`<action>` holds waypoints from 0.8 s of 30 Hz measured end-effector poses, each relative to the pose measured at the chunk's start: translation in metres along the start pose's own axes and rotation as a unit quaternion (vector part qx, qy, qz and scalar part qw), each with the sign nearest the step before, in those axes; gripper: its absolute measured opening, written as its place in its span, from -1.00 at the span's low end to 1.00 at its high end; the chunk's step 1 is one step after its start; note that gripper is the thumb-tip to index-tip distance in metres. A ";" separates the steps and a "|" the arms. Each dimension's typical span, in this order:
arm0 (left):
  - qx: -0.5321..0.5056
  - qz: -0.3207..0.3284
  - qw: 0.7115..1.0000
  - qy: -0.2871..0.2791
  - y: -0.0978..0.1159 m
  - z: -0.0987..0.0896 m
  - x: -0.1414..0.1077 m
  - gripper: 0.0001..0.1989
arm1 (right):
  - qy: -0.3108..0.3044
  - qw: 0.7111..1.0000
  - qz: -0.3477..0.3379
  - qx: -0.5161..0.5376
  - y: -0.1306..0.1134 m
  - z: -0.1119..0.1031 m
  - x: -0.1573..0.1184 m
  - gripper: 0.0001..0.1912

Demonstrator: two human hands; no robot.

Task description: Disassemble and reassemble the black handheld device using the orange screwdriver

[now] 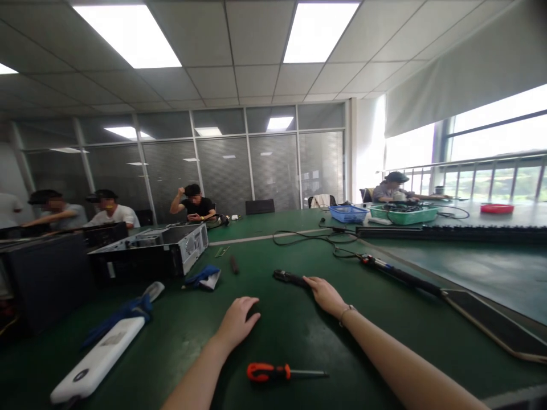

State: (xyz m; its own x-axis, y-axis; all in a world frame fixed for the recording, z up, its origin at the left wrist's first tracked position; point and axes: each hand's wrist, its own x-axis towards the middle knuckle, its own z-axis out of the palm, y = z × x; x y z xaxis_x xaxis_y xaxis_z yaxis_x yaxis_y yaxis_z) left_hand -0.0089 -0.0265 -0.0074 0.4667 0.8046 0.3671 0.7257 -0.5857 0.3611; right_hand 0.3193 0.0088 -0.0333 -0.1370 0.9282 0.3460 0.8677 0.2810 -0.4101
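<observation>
My right hand [325, 296] has its fingers on the handle end of a dark hand tool [289, 278] lying on the green table. The tool has a blunt head pointing left; it resembles pliers, but its exact kind is unclear. My left hand [239, 320] is over the table to the left, thumb and fingers apart, holding nothing. Between my forearms lies a screwdriver [273, 372] with an orange and black handle, its shaft pointing right. Further left are a small dark strip [234, 264] and a blue and white crumpled item [205, 278].
An open computer case [149, 250] stands at left beside a dark panel [47, 279]. A white device [100, 359] lies near front left. Blue [348, 213] and green [404, 214] baskets are at back right. A long black-handled tool [401, 276] lies right. Several people sit around.
</observation>
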 end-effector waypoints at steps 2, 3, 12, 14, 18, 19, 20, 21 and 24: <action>-0.005 -0.012 1.000 0.019 0.000 0.001 -0.001 -0.49 | -0.022 0.998 -0.045 0.036 -0.021 0.006 -0.001 -0.43; -0.006 -0.018 0.999 0.030 0.000 0.000 -0.001 -0.45 | -0.033 0.996 -0.068 0.054 -0.031 0.007 -0.002 -0.43; -0.036 -0.009 0.999 -0.037 0.017 -0.017 -0.008 -0.57 | -0.178 0.945 -0.167 0.219 -0.060 -0.033 -0.029 -0.51; -0.041 -0.007 0.998 -0.050 0.022 -0.020 -0.010 -0.58 | -0.206 0.938 -0.159 0.229 -0.050 -0.040 -0.027 -0.57; -0.050 -0.004 0.997 -0.059 0.028 -0.022 -0.013 -0.57 | -0.053 0.986 -0.041 0.154 0.004 -0.052 -0.014 -0.56; -0.053 -0.002 0.997 -0.055 0.029 -0.021 -0.013 -0.57 | 0.038 0.995 0.022 0.086 0.026 -0.057 -0.013 -0.53; -0.054 -0.001 0.997 -0.051 0.028 -0.020 -0.014 -0.57 | 0.126 0.987 0.098 0.005 0.050 -0.063 -0.012 -0.50; -0.054 0.001 0.997 -0.049 0.028 -0.020 -0.014 -0.57 | 0.194 0.965 0.162 -0.073 0.077 -0.069 -0.014 -0.46; -0.051 0.006 0.998 -0.048 0.027 -0.019 -0.015 -0.57 | 0.310 0.874 0.323 -0.189 0.162 -0.086 -0.026 -0.48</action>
State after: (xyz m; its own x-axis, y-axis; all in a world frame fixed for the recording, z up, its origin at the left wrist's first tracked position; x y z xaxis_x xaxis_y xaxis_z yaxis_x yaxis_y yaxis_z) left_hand -0.0061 -0.0565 0.0127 0.5248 0.8004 0.2897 0.6670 -0.5981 0.4442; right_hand 0.5043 0.0086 -0.0362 0.6242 0.5198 0.5832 0.7796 -0.4625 -0.4221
